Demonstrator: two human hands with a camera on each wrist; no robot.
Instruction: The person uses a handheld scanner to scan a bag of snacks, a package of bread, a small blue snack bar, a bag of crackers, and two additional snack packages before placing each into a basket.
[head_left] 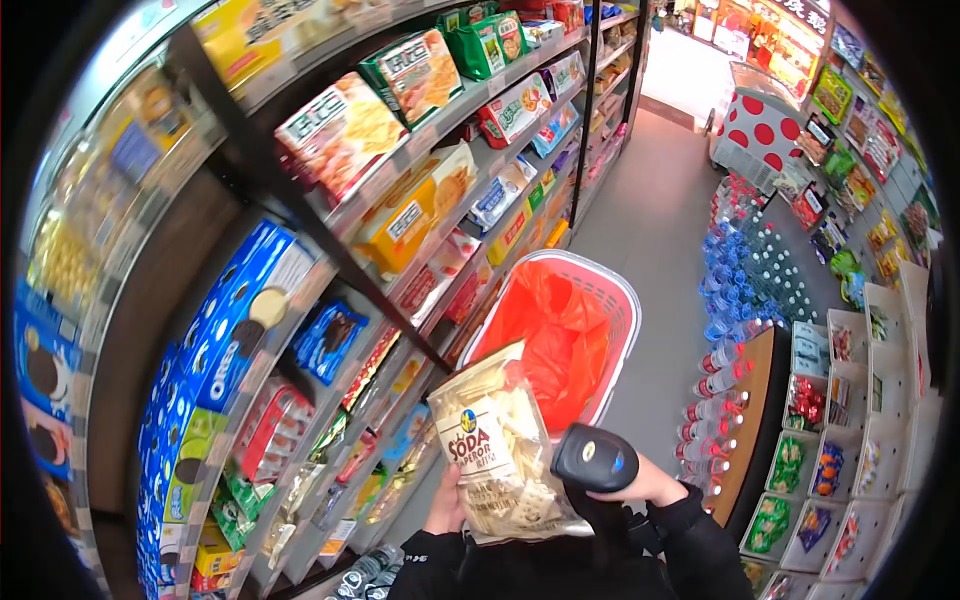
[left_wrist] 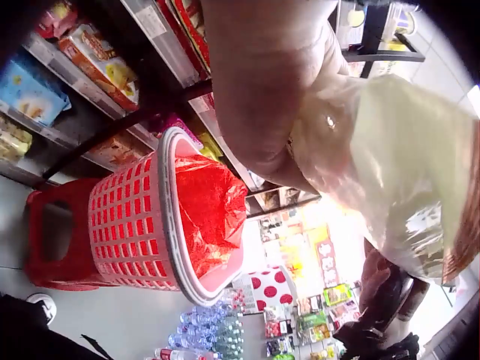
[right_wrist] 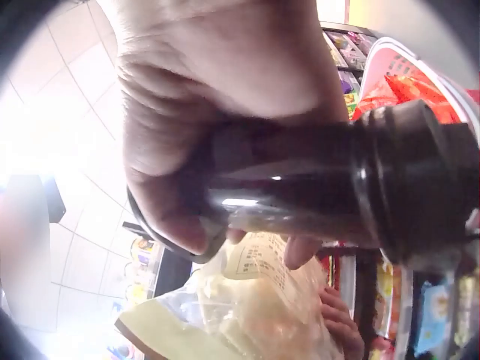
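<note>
My left hand [head_left: 446, 503] grips a clear, cream-coloured bag of soda crackers [head_left: 505, 460] by its left side, its printed label facing up in the head view. In the right wrist view the left fingers [right_wrist: 342, 324] curl round the bag's edge. My right hand [right_wrist: 217, 75] is wrapped round the handle of a black barcode scanner [head_left: 594, 458]. The scanner's head is just right of the bag. Beyond both hands stands a pink-and-white plastic basket [head_left: 632, 310], lined with a red plastic bag [head_left: 565, 330]; the cracker bag overlaps its near left rim in the head view.
A red stool [left_wrist: 56, 247] carries the basket. Shelves of packaged biscuits [head_left: 410, 215] run along the left. On the right, bottled drinks [head_left: 740, 270] stand on the floor beside a wooden-edged counter [head_left: 752, 420] with candy bins [head_left: 805, 450]. A polka-dot freezer [head_left: 755, 130] stands farther back.
</note>
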